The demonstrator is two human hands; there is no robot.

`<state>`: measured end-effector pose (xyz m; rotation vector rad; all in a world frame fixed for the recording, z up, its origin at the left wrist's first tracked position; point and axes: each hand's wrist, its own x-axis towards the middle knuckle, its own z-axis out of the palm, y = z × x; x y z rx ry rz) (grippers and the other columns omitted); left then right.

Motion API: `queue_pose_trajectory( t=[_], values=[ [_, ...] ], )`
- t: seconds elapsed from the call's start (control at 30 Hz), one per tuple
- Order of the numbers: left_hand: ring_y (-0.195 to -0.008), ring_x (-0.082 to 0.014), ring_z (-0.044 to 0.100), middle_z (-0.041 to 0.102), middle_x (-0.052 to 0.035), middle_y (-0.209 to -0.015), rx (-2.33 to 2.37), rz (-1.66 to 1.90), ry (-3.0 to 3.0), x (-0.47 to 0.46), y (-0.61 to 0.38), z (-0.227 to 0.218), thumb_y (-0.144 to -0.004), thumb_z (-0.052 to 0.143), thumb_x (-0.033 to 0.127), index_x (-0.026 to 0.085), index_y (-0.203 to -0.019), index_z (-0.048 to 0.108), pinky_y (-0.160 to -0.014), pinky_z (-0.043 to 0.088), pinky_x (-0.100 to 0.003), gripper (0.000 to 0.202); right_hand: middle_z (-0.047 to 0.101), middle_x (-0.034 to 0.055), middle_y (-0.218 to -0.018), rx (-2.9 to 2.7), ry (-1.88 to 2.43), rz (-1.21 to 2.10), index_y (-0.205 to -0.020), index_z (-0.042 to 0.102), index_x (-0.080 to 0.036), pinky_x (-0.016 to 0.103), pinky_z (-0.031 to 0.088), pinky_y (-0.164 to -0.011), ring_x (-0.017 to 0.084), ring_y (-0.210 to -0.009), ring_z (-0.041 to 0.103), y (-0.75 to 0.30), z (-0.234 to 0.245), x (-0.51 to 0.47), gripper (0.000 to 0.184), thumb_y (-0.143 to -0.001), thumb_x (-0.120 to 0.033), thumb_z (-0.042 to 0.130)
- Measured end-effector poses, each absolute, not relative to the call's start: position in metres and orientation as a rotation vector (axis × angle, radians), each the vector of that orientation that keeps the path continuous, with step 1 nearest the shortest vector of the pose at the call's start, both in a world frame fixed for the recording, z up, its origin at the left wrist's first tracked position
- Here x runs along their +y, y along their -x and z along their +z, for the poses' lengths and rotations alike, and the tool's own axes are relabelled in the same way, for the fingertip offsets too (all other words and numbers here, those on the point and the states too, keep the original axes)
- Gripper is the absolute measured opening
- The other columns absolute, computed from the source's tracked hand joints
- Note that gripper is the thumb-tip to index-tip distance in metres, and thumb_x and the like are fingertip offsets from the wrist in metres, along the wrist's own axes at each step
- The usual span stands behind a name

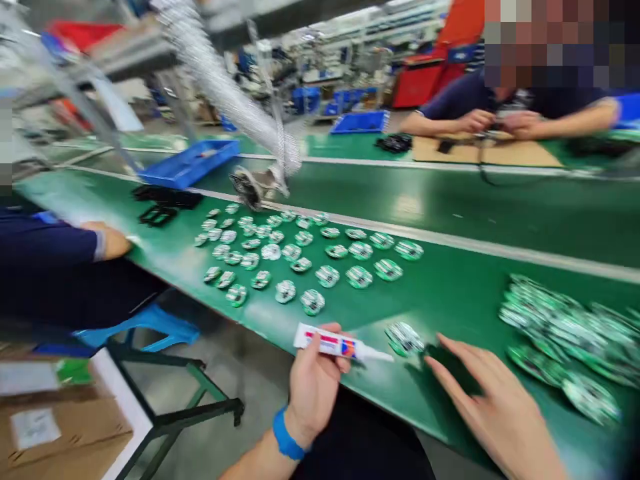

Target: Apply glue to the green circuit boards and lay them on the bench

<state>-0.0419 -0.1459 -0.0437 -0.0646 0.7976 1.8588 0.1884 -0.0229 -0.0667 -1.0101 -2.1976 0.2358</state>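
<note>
My left hand (317,373), with a blue band at the wrist, is closed around a white glue tube (327,343) with red and blue print. Its long white nozzle points right, toward a round green circuit board (404,339) lying on the green bench. My right hand (485,387) is just right of that board, thumb and fingers apart, with nothing visible between them. Whether a fingertip touches the board I cannot tell. Several similar round boards (312,301) lie spread out beyond my left hand. More boards (555,320) are heaped at the right, slightly blurred.
A silver flexible duct (225,80) hangs down over the bench (450,293). Blue trays (190,163) and black parts (159,213) lie at the back left. Across the bench a co-worker's hands (475,121) handle something dark; another person's arm (107,241) rests at left.
</note>
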Motion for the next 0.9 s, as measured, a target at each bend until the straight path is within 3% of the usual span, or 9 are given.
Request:
queue_pose_trajectory(
  t=[0.13, 0.3, 0.5, 0.7, 0.9],
  values=[
    [-0.079, -0.0170, 0.066, 0.078, -0.0161, -0.099, 0.828, 1.854, 0.053, -0.144, 0.052, -0.042, -0.079, 0.091, 0.039, 0.010, -0.107, 0.082, -0.065, 0.053, -0.025, 0.041, 0.071, 0.0145, -0.129, -2.301, 1.056, 0.285, -0.146, 0.056, -0.020, 0.047, 0.057, -0.099, 0.032, -0.116, 0.068, -0.183, -0.066, -0.034, 0.056, -0.105, -0.059, 0.058],
    [-0.072, -0.0146, 0.062, 0.077, -0.0162, -0.100, 0.871, 1.853, 0.040, -0.147, 0.053, -0.043, -0.079, 0.091, 0.038, 0.010, -0.106, 0.083, -0.065, 0.055, -0.026, 0.040, 0.067, 0.0150, -0.136, -2.377, 1.087, 0.308, -0.151, 0.050, -0.021, 0.050, 0.056, -0.100, 0.034, -0.121, 0.065, -0.168, -0.064, -0.031, 0.063, -0.101, -0.054, 0.069],
    [-0.077, -0.0167, 0.065, 0.077, -0.0162, -0.100, 0.865, 1.879, 0.069, -0.147, 0.051, -0.042, -0.074, 0.095, 0.039, 0.010, -0.104, 0.083, -0.064, 0.054, -0.025, 0.044, 0.070, 0.0137, -0.128, -2.407, 1.035, 0.269, -0.137, 0.061, -0.019, 0.046, 0.055, -0.096, 0.031, -0.113, 0.067, -0.161, -0.067, -0.021, 0.044, -0.106, -0.051, 0.061],
    [-0.079, -0.0179, 0.066, 0.077, -0.0159, -0.097, 0.806, 1.882, 0.056, -0.146, 0.046, -0.042, -0.076, 0.094, 0.043, 0.009, -0.105, 0.082, -0.063, 0.050, -0.025, 0.046, 0.073, 0.0111, -0.115, -2.401, 0.914, 0.177, -0.121, 0.068, -0.020, 0.044, 0.054, -0.086, 0.029, -0.100, 0.070, -0.162, -0.070, -0.011, 0.053, -0.107, -0.066, 0.048],
    [-0.077, -0.0170, 0.064, 0.076, -0.0155, -0.097, 0.792, 1.898, 0.051, -0.145, 0.043, -0.043, -0.077, 0.094, 0.045, 0.009, -0.106, 0.082, -0.066, 0.048, -0.026, 0.048, 0.076, 0.0085, -0.109, -2.464, 0.748, 0.085, -0.117, 0.071, -0.021, 0.043, 0.054, -0.086, 0.027, -0.095, 0.073, -0.161, -0.062, 0.005, 0.051, -0.106, -0.066, 0.050]
  ],
)
